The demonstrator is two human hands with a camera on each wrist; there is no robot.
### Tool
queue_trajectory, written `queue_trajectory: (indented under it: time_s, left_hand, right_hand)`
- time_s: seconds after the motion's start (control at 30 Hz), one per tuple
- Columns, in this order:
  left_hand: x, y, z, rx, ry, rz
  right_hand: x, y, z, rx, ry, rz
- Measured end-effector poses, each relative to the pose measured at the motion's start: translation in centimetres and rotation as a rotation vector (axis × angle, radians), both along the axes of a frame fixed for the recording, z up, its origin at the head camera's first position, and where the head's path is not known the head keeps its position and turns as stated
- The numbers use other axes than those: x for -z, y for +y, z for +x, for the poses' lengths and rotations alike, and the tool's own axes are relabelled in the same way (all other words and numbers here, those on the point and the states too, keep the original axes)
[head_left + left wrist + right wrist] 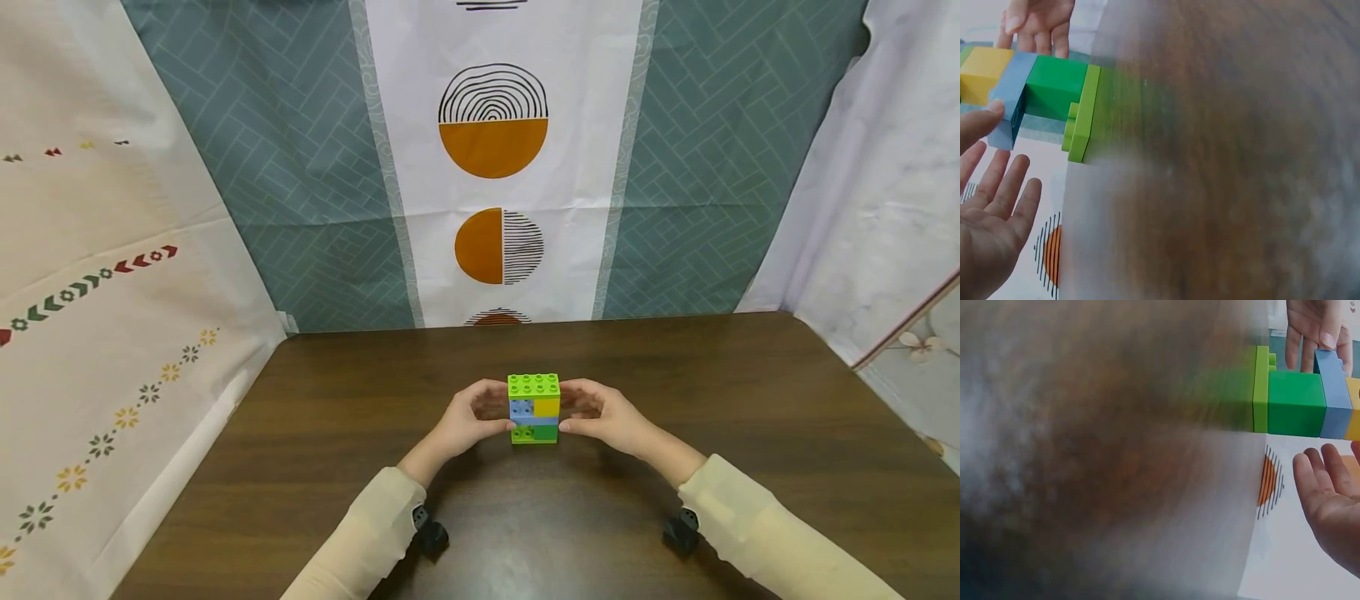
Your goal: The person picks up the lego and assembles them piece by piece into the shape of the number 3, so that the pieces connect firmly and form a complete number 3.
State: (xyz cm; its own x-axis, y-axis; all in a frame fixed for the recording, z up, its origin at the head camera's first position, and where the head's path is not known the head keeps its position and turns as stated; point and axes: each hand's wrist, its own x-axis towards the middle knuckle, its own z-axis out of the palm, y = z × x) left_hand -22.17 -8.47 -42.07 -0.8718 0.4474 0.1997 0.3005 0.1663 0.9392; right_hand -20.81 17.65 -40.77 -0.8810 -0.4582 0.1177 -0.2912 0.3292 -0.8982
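Note:
A stack of toy building bricks stands upright on the table between both hands. Its light green top plate [534, 386] has studs. Below are a yellow brick [547, 407], a light blue plate [1335, 403], a dark green brick [1054, 81] and a light green bottom plate [1088, 112]. On the left half, studs show in two gaps. My left hand [471, 419] is at the stack's left side, fingers loosely spread, its thumb at the blue plate. My right hand [609, 419] flanks the right side with relaxed fingers; whether it touches the bricks I cannot tell.
The dark wooden table [360, 375] extends around the stack. A patterned cloth [322, 167] hangs along the back edge, with pale cloths at left and right. Black wrist cameras [432, 537] hang below both cuffs.

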Motion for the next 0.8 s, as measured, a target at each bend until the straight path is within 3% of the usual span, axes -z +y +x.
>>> queue_trajectory:
  time_s: [0.57,0.7,0.8]
  left_hand:
    - [0.6,0.3,-0.2,0.029,-0.008,-0.018]
    - [0.0,0.3,0.0,0.028,-0.012,-0.031]
    - [-1.1,0.2,0.7,0.035,-0.015,-0.040]
  right_hand:
    - [0.3,-0.5,-0.7,-0.017,0.057,0.016]
    - [0.1,-0.6,-0.6,-0.017,0.065,0.020]
    - [0.0,-0.7,-0.6,-0.022,0.059,0.024]
